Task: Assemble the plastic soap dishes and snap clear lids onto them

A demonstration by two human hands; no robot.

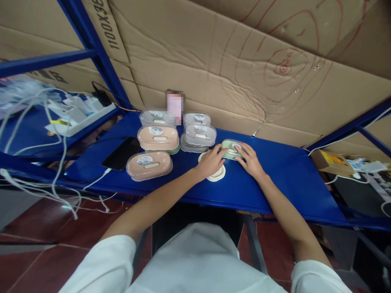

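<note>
A small light-green lidded box (228, 154) with a round label on top sits on the blue table between my hands. My left hand (211, 162) grips its left end, the fingertips bent against the lid's edge. From the other side, my right hand (251, 161) holds the right end, with fingers spread over the lid near the label. Beneath and beside my left hand lies a cream round-edged piece (217, 175), partly covered by that hand. Nearby to the left are grey boxes (200, 135) in a stack, a peach box (157, 138) and a pinkish-brown box (149, 166).
A black phone (122, 154) with a white cable lies left of the boxes. Power strips (79, 114) and tangled cables fill the far left. Cardboard (195, 61) walls the table's back. An open carton (332, 162) stands at the right, beyond the blue table (290, 179).
</note>
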